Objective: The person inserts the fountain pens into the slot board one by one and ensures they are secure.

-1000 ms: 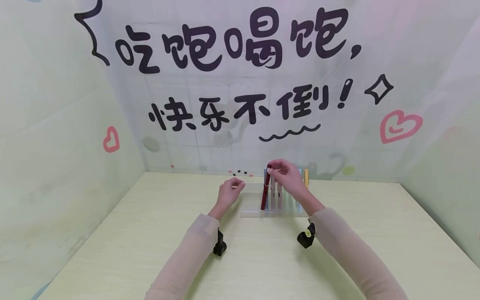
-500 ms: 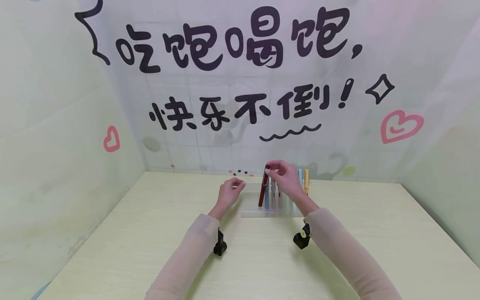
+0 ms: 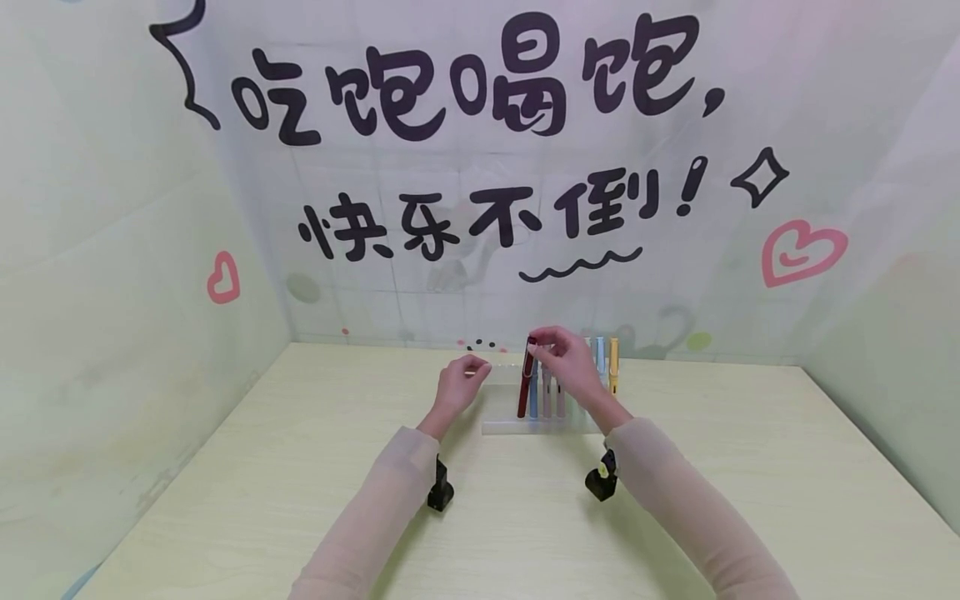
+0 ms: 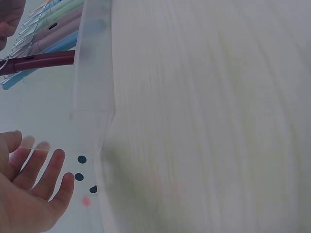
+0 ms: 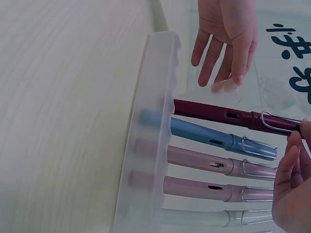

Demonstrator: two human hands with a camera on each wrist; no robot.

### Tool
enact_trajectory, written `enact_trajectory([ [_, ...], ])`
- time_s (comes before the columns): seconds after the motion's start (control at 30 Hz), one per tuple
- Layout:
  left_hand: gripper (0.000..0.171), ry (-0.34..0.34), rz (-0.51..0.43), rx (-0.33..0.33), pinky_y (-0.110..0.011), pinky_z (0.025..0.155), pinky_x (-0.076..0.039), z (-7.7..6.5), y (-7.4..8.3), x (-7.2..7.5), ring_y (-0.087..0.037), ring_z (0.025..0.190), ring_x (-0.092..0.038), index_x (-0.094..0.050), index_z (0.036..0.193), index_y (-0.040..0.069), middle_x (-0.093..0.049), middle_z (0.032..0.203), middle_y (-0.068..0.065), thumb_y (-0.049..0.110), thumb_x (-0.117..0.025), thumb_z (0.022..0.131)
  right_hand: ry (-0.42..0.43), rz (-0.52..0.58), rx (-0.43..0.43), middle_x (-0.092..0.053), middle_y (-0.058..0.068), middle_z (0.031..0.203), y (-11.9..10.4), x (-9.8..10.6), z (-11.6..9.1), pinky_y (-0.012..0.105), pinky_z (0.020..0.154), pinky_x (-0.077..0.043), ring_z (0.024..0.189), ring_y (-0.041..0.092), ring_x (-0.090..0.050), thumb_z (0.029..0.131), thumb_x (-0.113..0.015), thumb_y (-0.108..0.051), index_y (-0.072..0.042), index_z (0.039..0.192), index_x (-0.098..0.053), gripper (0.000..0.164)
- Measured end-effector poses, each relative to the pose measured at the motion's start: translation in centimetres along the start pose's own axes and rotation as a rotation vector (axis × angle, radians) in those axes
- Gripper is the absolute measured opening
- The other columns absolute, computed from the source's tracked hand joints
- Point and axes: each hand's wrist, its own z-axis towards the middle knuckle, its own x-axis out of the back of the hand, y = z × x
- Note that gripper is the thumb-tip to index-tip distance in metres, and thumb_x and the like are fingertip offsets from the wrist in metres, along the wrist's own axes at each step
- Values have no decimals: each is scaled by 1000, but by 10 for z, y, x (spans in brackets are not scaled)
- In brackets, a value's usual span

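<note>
Head view high, facing forward, both wrist views close, sharing pen rack [image 3: 543, 425].

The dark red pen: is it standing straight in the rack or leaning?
Leaning. The dark red pen tilts beside the upright blue pen, its cap pinched by the right hand, base in the rack.

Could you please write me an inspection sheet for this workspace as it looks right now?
Surface: pale wood-grain table.
Job's things: dark red pen, tilted, its lower end at the frosted pen stand; blue pen and two pink pens stand upright in the stand beside it; a yellow pen at the far right end.
Clutter: nothing seen.
Hands: right hand pinches the red pen's cap end; left hand rests its fingers against the stand's left end, holding nothing.
Cables: nothing seen.
Surroundings: printed backdrop with black characters and pink hearts; wrist cameras under both sleeves.
</note>
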Motion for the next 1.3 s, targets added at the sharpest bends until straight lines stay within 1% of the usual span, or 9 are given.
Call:
enact_trajectory([
  [0.13,20,1,1,-1,-30,78,-47,0,0,0,-22,90,-58,-62,96,0,-63,93,-10,17,-56,87,-6,-18,-3,-59,5,94,3,-1,-1,39,66,-50,71,22,-51,84,-61,-19,-9,105,-59,24],
  [0.33,19,2,2,1,-31,79,-47,0,1,0,-23,90,-58,-62,96,0,-63,93,-11,16,-56,87,-27,-12,7,-60,5,93,3,-4,0,38,66,-50,72,26,-53,84,-61,-17,-6,105,-59,24],
  [0.53,20,-2,13,1,-32,80,-47,0,3,2,-23,91,-58,-62,97,0,-63,93,-11,17,-56,87,-34,-20,12,-60,6,91,2,-6,0,32,60,-49,69,26,-52,84,-61,-16,-7,105,-58,23],
  [0.77,20,-4,12,0,-31,80,-47,-1,2,2,-23,91,-58,-62,97,0,-63,94,-11,17,-57,87,-34,-52,-18,-59,4,90,3,-9,-1,37,61,-49,68,25,-53,83,-61,-18,-10,102,-58,21],
  [0.9,19,-2,6,-9,-32,79,-47,-1,3,2,-24,91,-58,-62,97,0,-63,94,-11,16,-56,87,-26,-109,5,-58,3,89,3,-9,-3,33,60,-48,70,21,-51,84,-61,-21,-12,104,-58,22],
  [1.0,20,-2,10,-10,-32,79,-47,-1,3,2,-24,91,-58,-62,97,0,-63,94,-11,17,-56,87,-27,-169,28,-56,3,84,2,-9,-4,29,57,-46,70,19,-50,83,-62,-23,-14,105,-58,24],
  [1.13,22,-4,19,-9,-32,79,-47,-1,3,2,-24,91,-58,-62,97,0,-63,94,-11,19,-56,87,-36,-235,57,-53,4,74,3,-9,-3,27,52,-44,65,18,-48,84,-61,-21,-14,108,-59,26],
  [1.3,21,-6,14,-13,-32,79,-47,-2,3,2,-24,91,-58,-62,97,0,-63,94,-12,18,-56,87,-50,-321,96,-49,3,63,8,-8,1,26,45,-41,55,17,-45,84,-61,-18,-12,112,-57,29],
])
